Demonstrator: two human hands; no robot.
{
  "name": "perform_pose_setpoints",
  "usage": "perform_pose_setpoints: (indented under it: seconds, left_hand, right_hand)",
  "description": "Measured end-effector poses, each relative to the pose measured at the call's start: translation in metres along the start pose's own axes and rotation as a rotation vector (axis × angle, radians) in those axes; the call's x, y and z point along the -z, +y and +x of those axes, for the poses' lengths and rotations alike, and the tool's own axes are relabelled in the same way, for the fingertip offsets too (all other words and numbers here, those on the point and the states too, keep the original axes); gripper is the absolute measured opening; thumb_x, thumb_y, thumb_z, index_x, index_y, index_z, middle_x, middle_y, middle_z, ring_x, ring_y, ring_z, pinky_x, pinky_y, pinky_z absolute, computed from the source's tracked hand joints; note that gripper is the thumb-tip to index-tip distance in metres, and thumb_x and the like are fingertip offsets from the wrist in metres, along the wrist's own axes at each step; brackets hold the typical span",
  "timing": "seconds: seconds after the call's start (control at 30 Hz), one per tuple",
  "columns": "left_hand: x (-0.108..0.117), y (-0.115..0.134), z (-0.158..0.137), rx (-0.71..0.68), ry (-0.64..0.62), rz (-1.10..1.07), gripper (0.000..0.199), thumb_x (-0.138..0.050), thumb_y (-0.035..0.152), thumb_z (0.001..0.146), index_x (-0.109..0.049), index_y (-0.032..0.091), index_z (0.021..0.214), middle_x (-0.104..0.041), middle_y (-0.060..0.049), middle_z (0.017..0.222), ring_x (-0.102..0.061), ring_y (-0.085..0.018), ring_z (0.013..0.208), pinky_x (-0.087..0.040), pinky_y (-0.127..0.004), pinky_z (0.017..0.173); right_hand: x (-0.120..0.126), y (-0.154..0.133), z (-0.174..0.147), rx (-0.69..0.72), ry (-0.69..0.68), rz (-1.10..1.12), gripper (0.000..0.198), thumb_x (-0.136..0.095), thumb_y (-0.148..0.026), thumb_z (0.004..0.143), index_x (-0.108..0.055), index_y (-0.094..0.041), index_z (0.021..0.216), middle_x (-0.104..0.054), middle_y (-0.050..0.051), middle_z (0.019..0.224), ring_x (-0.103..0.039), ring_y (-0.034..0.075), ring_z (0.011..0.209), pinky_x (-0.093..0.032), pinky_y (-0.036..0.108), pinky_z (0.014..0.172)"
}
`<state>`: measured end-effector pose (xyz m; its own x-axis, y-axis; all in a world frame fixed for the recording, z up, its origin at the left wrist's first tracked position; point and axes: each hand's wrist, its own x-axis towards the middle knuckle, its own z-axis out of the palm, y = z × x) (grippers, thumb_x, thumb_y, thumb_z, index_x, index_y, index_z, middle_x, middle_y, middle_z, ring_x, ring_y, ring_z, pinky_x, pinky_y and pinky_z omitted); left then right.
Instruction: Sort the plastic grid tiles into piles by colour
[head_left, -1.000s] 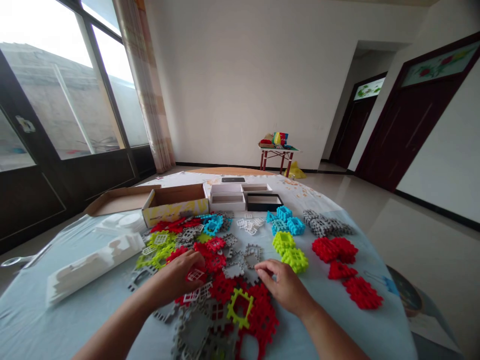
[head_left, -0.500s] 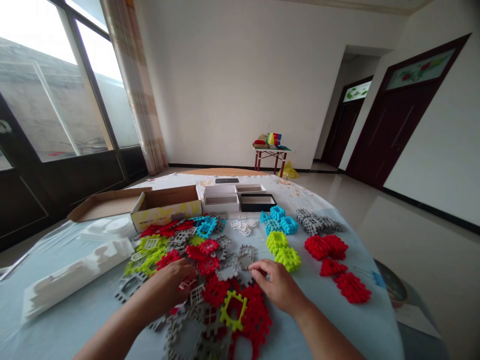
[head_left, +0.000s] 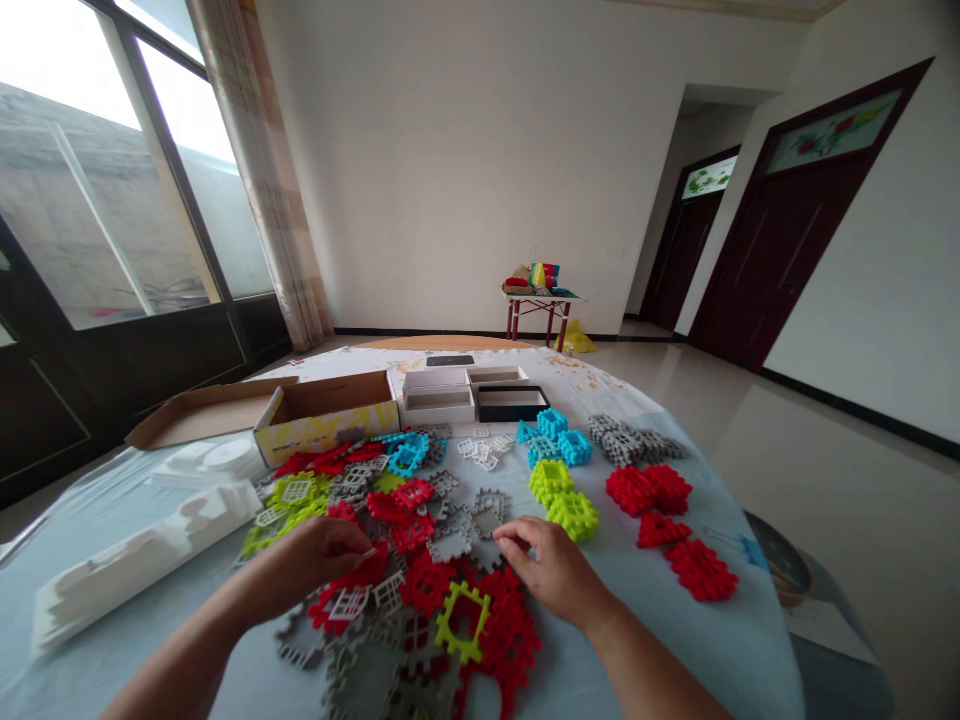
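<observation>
Your left hand (head_left: 334, 552) over left part of mixed pile (head_left: 427, 583), just above red piece (head_left: 367, 570); white grid (head_left: 347, 604) nearer. Fingers bunched; cannot tell if pinching anything. Your right hand (head_left: 551, 568) at pile's right edge, thumb and fingertips close together near gray piece (head_left: 491, 498); cannot tell what's between. Right of pile: green stacks (head_left: 574, 515), red stacks (head_left: 703, 570). Beyond pile, far left: open carton (head_left: 337, 430).

Left hand (head_left: 341, 550) and right hand (head_left: 551, 565) are hovering over mixed pieces (head_left: 427, 583); red stacks (head_left: 703, 571) are lying toward the right edge of the counter (head_left: 652, 630).
</observation>
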<state>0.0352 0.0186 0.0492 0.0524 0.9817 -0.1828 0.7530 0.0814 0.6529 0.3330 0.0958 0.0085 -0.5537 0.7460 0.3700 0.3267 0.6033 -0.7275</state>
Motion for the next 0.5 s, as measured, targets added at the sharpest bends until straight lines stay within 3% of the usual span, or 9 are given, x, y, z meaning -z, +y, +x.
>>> perform_pose_setpoints:
  seconds: [0.17,0.23,0.37,0.5]
  left_hand:
    - [0.007,0.021,0.017,-0.019,0.364,-0.028,0.039,-0.05,0.051,0.072,-0.065,0.018,0.086,-0.067,-0.002,0.081,-0.059,-0.018,0.075,-0.044,-0.025,0.067]
    - [0.008,0.034,0.036,-0.062,0.429,-0.066,0.039,-0.053,0.05,0.07,-0.065,0.018,0.089,-0.067,-0.002,0.08,-0.058,-0.017,0.074,-0.043,-0.025,0.066]
    - [-0.003,0.051,0.095,-0.069,0.312,-0.23,0.04,-0.055,0.048,0.068,-0.065,0.014,0.084,-0.058,0.0,0.057,-0.051,-0.013,0.053,-0.038,-0.023,0.048]
    - [-0.017,0.061,0.157,-0.037,0.329,-0.296,0.039,-0.056,0.043,0.068,-0.062,0.01,0.088,-0.061,-0.004,0.063,-0.052,-0.011,0.051,-0.04,-0.022,0.046]
  right_hand:
    - [0.001,-0.001,0.0,-0.013,-0.011,-0.008,0.023,-0.046,-0.028,0.085,-0.066,-0.019,0.091,-0.067,0.005,0.085,-0.06,0.016,0.082,-0.045,0.026,0.076]
    - [0.001,-0.001,0.001,-0.02,-0.02,-0.005,0.023,-0.046,-0.028,0.085,-0.066,-0.02,0.091,-0.067,0.005,0.086,-0.06,0.016,0.082,-0.045,0.026,0.076]
    - [0.0,-0.001,0.001,-0.04,-0.03,0.013,0.021,-0.047,-0.026,0.085,-0.066,-0.02,0.09,-0.067,0.004,0.085,-0.061,0.016,0.081,-0.045,0.025,0.074]
    - [0.0,0.0,0.002,-0.057,-0.021,0.002,0.02,-0.048,-0.026,0.084,-0.067,-0.02,0.09,-0.067,0.004,0.085,-0.061,0.017,0.081,-0.045,0.025,0.073]
